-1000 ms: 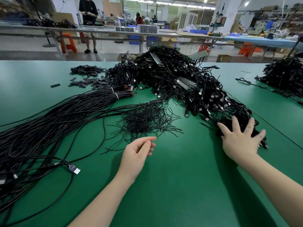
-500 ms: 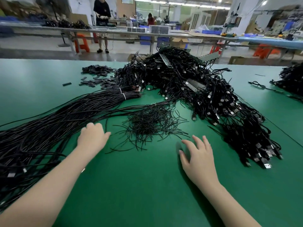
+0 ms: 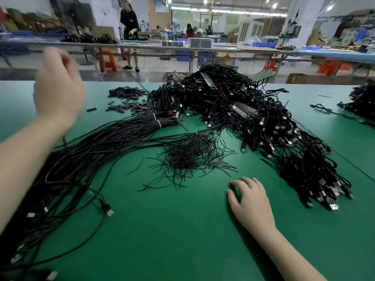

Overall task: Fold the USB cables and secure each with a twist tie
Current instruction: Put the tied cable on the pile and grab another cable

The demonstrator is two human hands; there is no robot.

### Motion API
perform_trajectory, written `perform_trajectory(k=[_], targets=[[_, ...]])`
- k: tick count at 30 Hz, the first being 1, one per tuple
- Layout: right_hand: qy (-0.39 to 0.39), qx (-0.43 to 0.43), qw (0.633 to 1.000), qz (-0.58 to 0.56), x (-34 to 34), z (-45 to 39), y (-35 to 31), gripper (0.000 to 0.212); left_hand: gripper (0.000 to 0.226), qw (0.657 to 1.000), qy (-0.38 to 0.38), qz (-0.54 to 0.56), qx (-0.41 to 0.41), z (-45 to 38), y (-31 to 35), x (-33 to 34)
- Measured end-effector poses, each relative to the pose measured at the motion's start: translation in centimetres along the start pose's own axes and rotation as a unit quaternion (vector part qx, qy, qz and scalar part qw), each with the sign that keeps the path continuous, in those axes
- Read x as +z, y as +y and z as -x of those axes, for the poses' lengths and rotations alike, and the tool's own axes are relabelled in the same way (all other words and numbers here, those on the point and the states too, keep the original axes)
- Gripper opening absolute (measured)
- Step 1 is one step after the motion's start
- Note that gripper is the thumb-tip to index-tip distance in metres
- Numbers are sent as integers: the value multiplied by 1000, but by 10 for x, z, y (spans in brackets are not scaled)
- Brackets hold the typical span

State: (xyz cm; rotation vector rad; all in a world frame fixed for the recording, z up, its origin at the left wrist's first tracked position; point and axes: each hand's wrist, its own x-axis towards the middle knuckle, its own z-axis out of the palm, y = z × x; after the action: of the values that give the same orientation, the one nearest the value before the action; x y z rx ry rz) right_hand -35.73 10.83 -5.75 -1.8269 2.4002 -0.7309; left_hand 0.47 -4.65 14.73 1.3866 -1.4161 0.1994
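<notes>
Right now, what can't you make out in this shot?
- Left hand, head view: motion-blurred, so whether its fingers pinch anything is unclear.
- Straight cable bundle: near end cut off by the left edge and forearm.
- Heaped folded cables: lower layers buried.
- Far bench: too small and blurred.

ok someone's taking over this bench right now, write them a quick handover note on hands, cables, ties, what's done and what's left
Left hand: raised above the table's left side, blurred, holding nothing that shows.
Right hand: fingertips resting on the green table, holding nothing.
Loose straight cables: fanned across the left side, still unfolded.
Twist ties: loose heap at centre, ahead of the right hand.
Bundled cables: big pile running from the centre back to the right front; they look coiled, but the ties on them are too small to see.
Left to do: no cable in hand, so pick one, fold it, tie it.
</notes>
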Motion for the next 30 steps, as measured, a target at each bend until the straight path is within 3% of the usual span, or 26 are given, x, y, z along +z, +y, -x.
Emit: perform_trajectory(k=[4, 8, 10, 12, 14, 16, 19, 22, 26, 30], targets=[[77, -59, 989, -112, -17, 0, -20, 48, 12, 985, 3, 115, 125, -3, 53, -31], [66, -154, 919, -358, -69, -15, -86, 94, 22, 947, -123, 182, 235, 54, 94, -22], [44, -206, 879, -429, -96, -28, -119, 98, 12, 928, -198, 179, 259, 86, 99, -8], [34, -243, 898, -365, -121, -43, -139, 68, 12, 915, -243, 194, 256, 110, 97, 5], [29, -278, 937, -210, -145, -59, -146, 27, 17, 916, -256, 226, 210, 121, 90, 12], [51, -322, 941, -93, -172, -70, -139, 22, 20, 920, -262, 231, 176, 123, 77, 17], [166, -368, 915, -29, -219, -77, -115, 24, 15, 916, -307, 210, 153, 122, 50, 15], [209, -358, 907, 73, -251, -69, -72, 29, 19, 906, -358, 207, 89, 120, 27, 8], [116, -275, 939, 174, -231, -27, -15, 26, 20, 826, -421, 366, -77, 131, 26, 7], [-59, -185, 930, 312, -164, 20, 15, 35, 8, 728, -378, 493, -289, 137, 51, 19]])
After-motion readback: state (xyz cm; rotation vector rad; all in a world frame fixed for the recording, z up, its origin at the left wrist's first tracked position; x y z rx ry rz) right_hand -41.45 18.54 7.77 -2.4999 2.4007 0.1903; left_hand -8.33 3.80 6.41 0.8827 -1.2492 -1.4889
